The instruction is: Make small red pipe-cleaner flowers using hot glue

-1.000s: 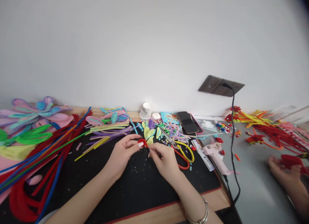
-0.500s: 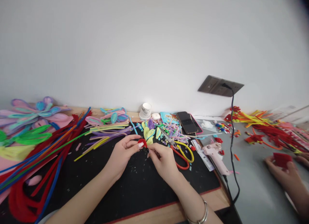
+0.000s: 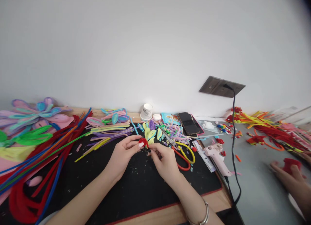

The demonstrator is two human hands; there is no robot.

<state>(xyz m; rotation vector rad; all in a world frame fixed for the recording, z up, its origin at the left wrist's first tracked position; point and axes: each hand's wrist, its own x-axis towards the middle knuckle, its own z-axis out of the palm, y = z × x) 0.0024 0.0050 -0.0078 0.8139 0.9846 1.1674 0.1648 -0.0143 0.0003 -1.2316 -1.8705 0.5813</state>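
Note:
Between my thumb and fingers, my left hand (image 3: 126, 153) pinches a small round piece of red pipe cleaner (image 3: 143, 141) above the black mat (image 3: 136, 192). From the other side, my right hand (image 3: 166, 160) has its fingertips pressed together at the lower edge of that red piece, by a small dark bit. Whether those fingertips hold the dark bit or the red piece itself is too small to tell. Just beyond my fingers lie yellow-green and purple looped petals (image 3: 151, 134). Scissors (image 3: 183, 153) with red and yellow handles rest to the right of my right hand.
Long pipe cleaners (image 3: 65, 147) spread across the left, near a large pastel flower (image 3: 40, 111). A paper cup (image 3: 146, 111) and phones (image 3: 189, 123) stand along the back. At right are a pink glue gun (image 3: 217, 160), its black cord, and a co-worker's hand (image 3: 293, 179) holding red material.
The red piece has turned slightly between my fingers and shows a rounder face; my hands barely moved. The co-worker's hand with the red material shifted right and a little down.

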